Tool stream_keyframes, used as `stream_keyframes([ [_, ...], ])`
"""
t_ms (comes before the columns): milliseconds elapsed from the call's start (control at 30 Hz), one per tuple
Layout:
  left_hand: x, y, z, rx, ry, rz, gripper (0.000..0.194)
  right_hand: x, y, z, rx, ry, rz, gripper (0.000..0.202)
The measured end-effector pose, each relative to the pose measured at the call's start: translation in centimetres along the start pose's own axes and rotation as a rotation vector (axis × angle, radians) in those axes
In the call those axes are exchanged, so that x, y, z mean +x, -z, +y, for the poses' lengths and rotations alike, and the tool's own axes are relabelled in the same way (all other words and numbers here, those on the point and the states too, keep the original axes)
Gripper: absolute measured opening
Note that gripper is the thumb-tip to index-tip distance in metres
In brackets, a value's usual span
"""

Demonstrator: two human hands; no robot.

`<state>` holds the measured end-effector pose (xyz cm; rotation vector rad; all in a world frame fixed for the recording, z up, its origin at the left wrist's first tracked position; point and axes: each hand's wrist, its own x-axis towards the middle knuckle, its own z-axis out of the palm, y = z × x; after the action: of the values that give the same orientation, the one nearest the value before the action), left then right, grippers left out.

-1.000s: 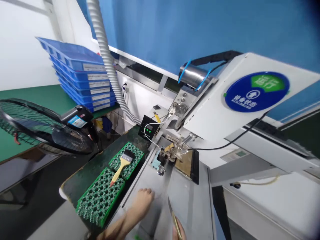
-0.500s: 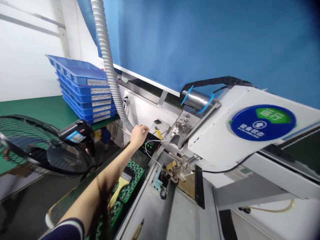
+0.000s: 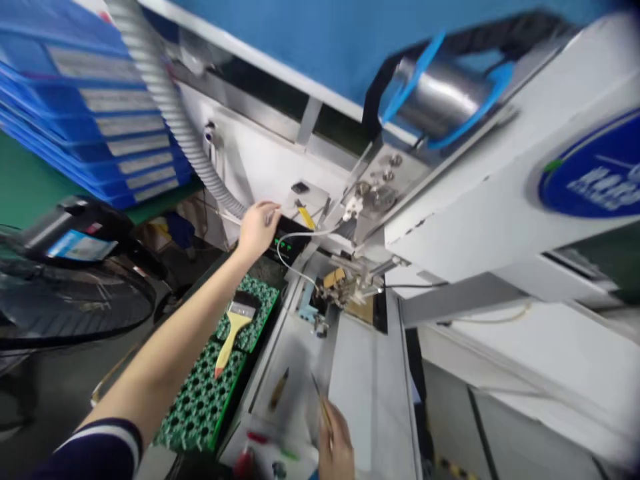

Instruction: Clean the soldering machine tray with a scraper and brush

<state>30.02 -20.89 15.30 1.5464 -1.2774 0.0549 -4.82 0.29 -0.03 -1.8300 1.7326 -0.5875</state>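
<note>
Left hand (image 3: 257,227) stretched far forward, arm extended, fingers curled at the edge of a small black control box (image 3: 289,244) with green indicator lights; fingertips touch its left rim, nothing clamped in the hand that I can make out. Right hand (image 3: 336,443) low at the bottom edge, closed around thin tweezers (image 3: 320,403), tips pointing up and away over the grey machine bed (image 3: 360,380). Hands well apart.

A white wire (image 3: 300,235) loops from the control box toward the machine head. Just right of the box, a brass-coloured nozzle assembly (image 3: 345,287) sits under the white machine housing (image 3: 465,213), which carries a metal cylinder (image 3: 437,100) with blue tubing and a blue round sticker (image 3: 595,177). A yellow clip-like part (image 3: 305,217) lies behind the box.

Left of the bed, two green trays of small parts (image 3: 200,407) lie end to end on the table (image 3: 75,393); a yellow-handled paintbrush (image 3: 233,327) rests across them. Grey corrugated hose (image 3: 170,113) runs down behind the left hand. Stacked blue bins (image 3: 85,120) top left, black fan (image 3: 70,300) far left. Frame motion-blurred.
</note>
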Motion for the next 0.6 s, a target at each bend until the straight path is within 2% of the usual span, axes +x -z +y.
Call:
stream_keyframes([
  [67, -4.6, 2.2, -0.1, -0.007, 0.002, 0.006, 0.032, 0.9, -1.2, 0.3, 0.033, -0.013, -0.019, 0.048],
  [133, -11.2, 4.4, -0.3, -0.037, 0.098, -0.053, 0.03, 2.2, -2.3, 0.2, 0.041, 0.005, 0.012, 0.052],
  [167, -14.9, 5.1, -0.4, -0.077, 0.173, -0.126, 0.03, 3.1, -2.7, 0.1, 0.027, 0.019, 0.049, 0.052],
  [200, -18.6, 5.6, -0.4, -0.088, 0.262, -0.255, 0.033, 4.1, -3.0, -0.1, 0.007, 0.037, 0.092, 0.053],
  [267, -25.1, 5.3, -0.1, -0.011, 0.378, -0.676, 0.042, 6.5, -3.2, -0.4, -0.049, 0.068, 0.175, 0.052],
  [300, -27.7, 4.7, 0.2, 0.068, 0.347, -0.879, 0.043, 7.8, -3.2, -0.5, -0.083, 0.08, 0.199, 0.05],
  [333, -29.7, 3.8, 0.7, 0.151, 0.298, -1.004, 0.043, 9.1, -3.1, -0.6, -0.125, 0.098, 0.201, 0.048],
  [400, -32.2, 1.8, 1.9, 0.244, 0.16, -1.109, 0.036, 11.3, -2.9, -0.7, -0.247, 0.154, 0.137, 0.046],
  [467, -33.3, 0.0, 3.0, 0.303, 0.076, -1.098, 0.037, 12.1, -2.8, -0.8, -0.391, 0.206, 0.037, 0.049],
  [533, -33.6, -1.2, 3.6, 0.359, 0.07, -1.066, 0.039, 11.1, -3.0, -0.9, -0.51, 0.223, -0.019, 0.052],
  [600, -33.6, -1.8, 3.9, 0.389, 0.123, -1.041, 0.041, 8.4, -3.3, -0.7, -0.561, 0.227, -0.014, 0.051],
])
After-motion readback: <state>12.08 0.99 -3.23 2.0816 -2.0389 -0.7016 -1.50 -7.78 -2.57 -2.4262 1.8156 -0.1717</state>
